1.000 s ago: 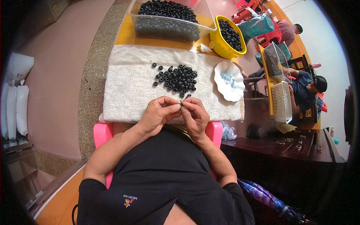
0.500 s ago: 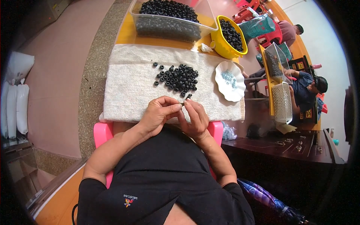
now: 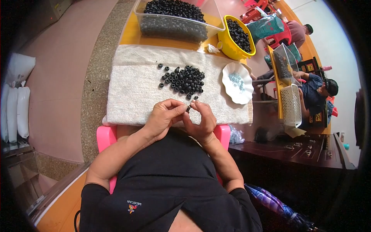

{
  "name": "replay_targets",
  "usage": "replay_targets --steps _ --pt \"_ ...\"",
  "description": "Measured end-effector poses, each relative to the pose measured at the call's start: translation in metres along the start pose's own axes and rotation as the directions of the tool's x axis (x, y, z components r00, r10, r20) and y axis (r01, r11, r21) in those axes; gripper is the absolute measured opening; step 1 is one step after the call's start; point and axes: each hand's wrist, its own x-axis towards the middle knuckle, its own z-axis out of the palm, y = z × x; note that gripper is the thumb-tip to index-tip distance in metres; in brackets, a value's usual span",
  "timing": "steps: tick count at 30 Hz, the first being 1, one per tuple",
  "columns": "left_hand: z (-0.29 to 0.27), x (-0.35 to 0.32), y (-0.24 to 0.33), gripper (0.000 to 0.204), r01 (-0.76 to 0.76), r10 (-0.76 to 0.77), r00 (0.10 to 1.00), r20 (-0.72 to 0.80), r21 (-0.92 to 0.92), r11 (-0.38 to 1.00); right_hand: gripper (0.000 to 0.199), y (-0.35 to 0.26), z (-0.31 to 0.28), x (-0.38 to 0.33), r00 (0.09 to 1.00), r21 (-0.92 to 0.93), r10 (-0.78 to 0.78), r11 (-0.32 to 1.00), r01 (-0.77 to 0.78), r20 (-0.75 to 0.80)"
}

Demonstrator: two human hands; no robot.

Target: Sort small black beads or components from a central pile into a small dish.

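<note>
Just past the towel's front edge, my left hand (image 3: 164,118) pinches a small black ring-shaped part (image 3: 188,109) between thumb and index finger. My right hand (image 3: 203,119) meets it there, its thumb and fingertips drawn together close against the same part. Whatever those right fingers hold is too small to make out. Beyond my fingertips lies a loose pile of such black parts (image 3: 183,80), several of them with an open hole. One single part (image 3: 196,98) sits right by my right fingertips. To the right is a white scalloped dish (image 3: 228,94) with tiny pale-blue pieces (image 3: 236,81).
A white towel (image 3: 131,92) covers the near table. Behind it stand a clear plastic bin (image 3: 214,23) and a yellow basket (image 3: 222,36), both full of black parts. Crumpled tissue (image 3: 212,48) lies between. At right, another person (image 3: 313,92) works beside a white perforated basket (image 3: 291,106).
My right index finger has shifted slightly up and away from the left fingertips, showing more of the black part. The pile and dish stay the same.
</note>
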Motion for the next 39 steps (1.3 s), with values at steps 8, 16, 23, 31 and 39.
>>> replay_targets --steps 8,16,23,31,39 --pt "-0.001 -0.001 -0.002 0.008 -0.006 0.006 1.000 -0.003 0.003 1.000 0.046 0.000 -0.002 0.003 0.999 0.030 -0.004 1.000 0.003 0.033" --pt "-0.001 0.001 -0.002 0.006 0.016 -0.016 1.000 -0.004 0.050 0.999 0.046 0.002 -0.005 0.003 0.995 0.045 -0.032 0.999 0.028 0.092" --pt "0.006 -0.002 0.003 0.008 -0.015 0.016 1.000 -0.014 0.059 0.998 0.044 0.000 -0.014 0.012 0.984 0.100 0.104 0.988 -0.119 0.141" --pt "0.005 -0.002 0.003 0.014 -0.013 0.016 0.999 -0.038 0.099 0.995 0.025 0.083 -0.062 0.071 0.982 -0.062 0.188 0.980 -0.188 -0.003" --pt "0.002 0.000 0.003 0.014 -0.004 0.004 1.000 -0.005 0.123 0.992 0.026 0.230 -0.103 0.153 0.955 -0.291 0.280 0.910 -0.297 -0.100"
